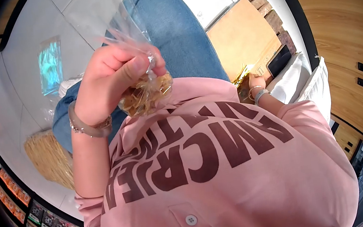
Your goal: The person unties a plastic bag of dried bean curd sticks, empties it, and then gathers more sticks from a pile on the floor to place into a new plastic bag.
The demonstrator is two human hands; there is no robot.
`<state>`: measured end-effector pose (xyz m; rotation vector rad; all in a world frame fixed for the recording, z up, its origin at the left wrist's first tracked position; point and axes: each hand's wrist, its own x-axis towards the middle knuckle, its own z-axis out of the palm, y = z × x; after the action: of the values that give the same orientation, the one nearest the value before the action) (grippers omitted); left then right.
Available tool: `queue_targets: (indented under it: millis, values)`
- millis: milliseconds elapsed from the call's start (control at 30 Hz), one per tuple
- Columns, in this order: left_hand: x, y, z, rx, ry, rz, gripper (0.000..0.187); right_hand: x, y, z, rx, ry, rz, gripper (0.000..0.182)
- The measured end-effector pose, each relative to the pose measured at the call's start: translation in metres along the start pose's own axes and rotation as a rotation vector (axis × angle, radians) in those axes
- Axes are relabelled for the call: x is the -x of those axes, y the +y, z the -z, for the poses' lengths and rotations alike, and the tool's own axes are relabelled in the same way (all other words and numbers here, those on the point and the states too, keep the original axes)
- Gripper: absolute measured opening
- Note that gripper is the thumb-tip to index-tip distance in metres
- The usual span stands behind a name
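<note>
My left hand (116, 78) is closed round the gathered neck of a clear plastic bag (147, 92). Thin yellowish-tan dried pieces fill the bottom of the bag, and its loose upper part fans out above my fingers. To the right, my right hand (257, 81) is at a bunch of shiny gold twist ties (242, 76) on the edge of a wooden board (244, 33). Its fingers are small in view and look pinched on the ties. Bracelets circle both wrists.
My jeans-clad knee (171, 28) rises in the middle. A bluish shiny plastic packet (51, 68) and a straw-coloured bundle (48, 155) lie on the pale floor at left. Near the board are a dark phone-like slab (279, 61), wooden blocks (273, 21) and white sacks (297, 79).
</note>
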<state>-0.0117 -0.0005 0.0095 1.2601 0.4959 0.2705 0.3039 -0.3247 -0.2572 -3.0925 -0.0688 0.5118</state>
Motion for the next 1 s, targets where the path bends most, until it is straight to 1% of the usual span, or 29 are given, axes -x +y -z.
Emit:
queue_targets:
  millis: [67,100,167,200,233,267,333,433,533,567,633,667,733,800,833,900,967,1000]
  values:
    - [0.001,0.0,0.0,-0.013,0.005,0.006,0.03,-0.014,0.0,0.003,0.01,0.056,-0.007,0.039]
    - [0.003,0.001,0.0,-0.025,0.007,0.019,0.031,-0.015,-0.009,0.018,0.009,0.095,-0.033,0.041]
    - [0.003,0.001,0.001,-0.037,0.005,0.025,0.031,-0.022,-0.028,0.039,-0.014,0.253,-0.139,0.047]
    - [0.004,0.001,0.001,-0.035,0.004,0.019,0.031,-0.027,-0.038,0.047,-0.036,0.371,-0.217,0.049]
    - [0.004,0.001,0.001,-0.031,0.005,0.015,0.031,-0.034,-0.045,0.065,-0.052,0.271,-0.281,0.057]
    - [0.004,0.0,0.0,-0.024,0.008,0.016,0.032,-0.046,-0.047,0.068,-0.018,0.247,-0.367,0.062]
    - [0.005,0.0,-0.001,-0.012,0.015,0.022,0.032,-0.064,-0.045,0.074,-0.011,0.105,-0.361,0.064]
    - [0.008,0.001,-0.002,-0.009,0.039,0.034,0.032,-0.063,-0.042,0.082,0.015,0.062,-0.231,0.059]
    - [0.008,0.001,-0.002,-0.02,0.031,0.048,0.033,-0.084,-0.039,0.073,0.052,0.057,-0.265,0.055]
    - [0.007,0.001,-0.002,-0.02,0.036,0.039,0.033,-0.085,-0.037,0.073,0.099,0.068,-0.191,0.048]
    - [0.007,0.0,-0.003,-0.019,0.045,0.021,0.033,-0.069,-0.05,0.093,-0.263,0.123,-0.37,0.052]
    - [0.006,0.0,-0.002,-0.002,0.027,0.025,0.031,-0.071,-0.049,0.095,-0.374,0.16,-0.421,0.05]
    - [0.007,0.0,0.001,0.034,-0.005,0.036,0.026,-0.104,-0.023,0.085,-0.279,0.248,-0.38,0.046]
    - [0.006,-0.001,-0.002,0.013,0.025,0.038,0.032,-0.17,0.018,0.058,0.028,0.352,-0.29,0.043]
    - [0.006,-0.002,-0.003,0.002,0.038,0.038,0.034,-0.191,0.03,0.05,0.159,0.351,-0.239,0.042]
    - [0.006,-0.001,-0.002,-0.008,0.027,0.031,0.034,-0.172,0.012,0.078,0.385,0.082,-0.154,0.045]
    - [0.006,-0.002,-0.003,-0.002,0.026,0.024,0.034,-0.138,0.003,0.114,0.275,-0.018,0.053,0.025]
    - [0.005,-0.004,-0.004,0.007,0.03,0.018,0.034,-0.121,-0.001,0.133,0.214,-0.077,0.151,0.024]
